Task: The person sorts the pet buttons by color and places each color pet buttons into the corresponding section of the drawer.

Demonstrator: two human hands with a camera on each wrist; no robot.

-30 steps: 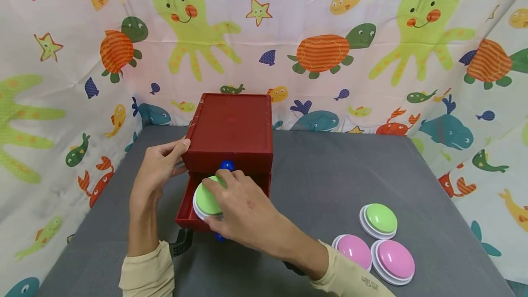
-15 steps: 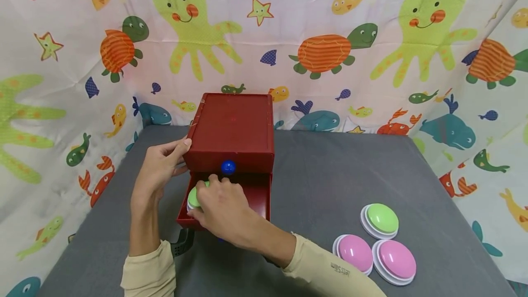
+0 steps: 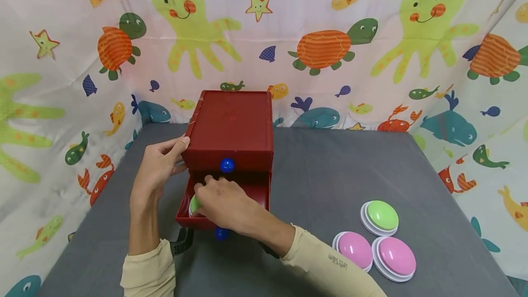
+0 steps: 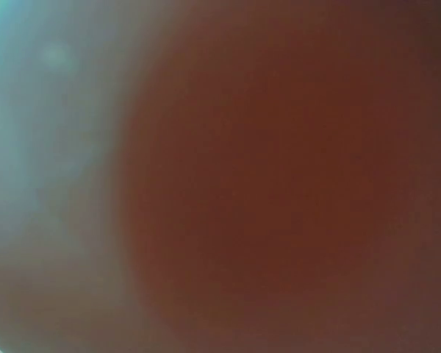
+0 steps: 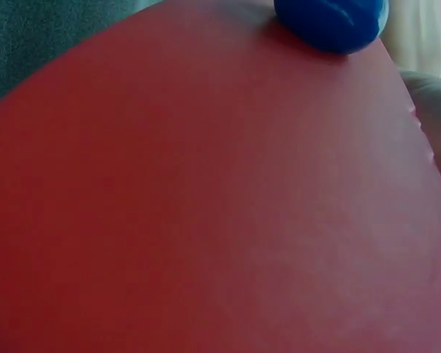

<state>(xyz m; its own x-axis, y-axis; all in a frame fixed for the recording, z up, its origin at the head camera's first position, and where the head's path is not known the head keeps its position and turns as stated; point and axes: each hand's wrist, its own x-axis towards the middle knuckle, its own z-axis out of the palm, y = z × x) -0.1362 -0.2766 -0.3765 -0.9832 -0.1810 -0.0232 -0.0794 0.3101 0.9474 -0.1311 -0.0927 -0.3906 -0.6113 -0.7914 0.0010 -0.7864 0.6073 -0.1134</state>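
Observation:
A small red drawer cabinet [image 3: 233, 123] stands on the table, its lower drawer [image 3: 260, 195] pulled out and its upper drawer closed. My left hand [image 3: 158, 166] holds the cabinet's left side near the front, thumb at the top corner. Inside the lower drawer, at its left, my right hand [image 3: 227, 203] grips a green push button [image 3: 194, 205] with a white base, mostly hidden behind the fingers. The left wrist view is a reddish-brown blur. In the right wrist view a red surface [image 5: 206, 191] fills most of the frame, with a blue knob [image 5: 331, 22] at the top.
Another green push button [image 3: 382, 214] and two pink push buttons, one nearer the cabinet [image 3: 354, 250] and one farther right [image 3: 397, 256], sit together on the grey table [image 3: 326, 173]. A sea-animal curtain [image 3: 280, 22] surrounds the table's back and sides.
My right hand has moved left and lowered the green push button from above the lower drawer into its left part. My left hand has stayed on the cabinet.

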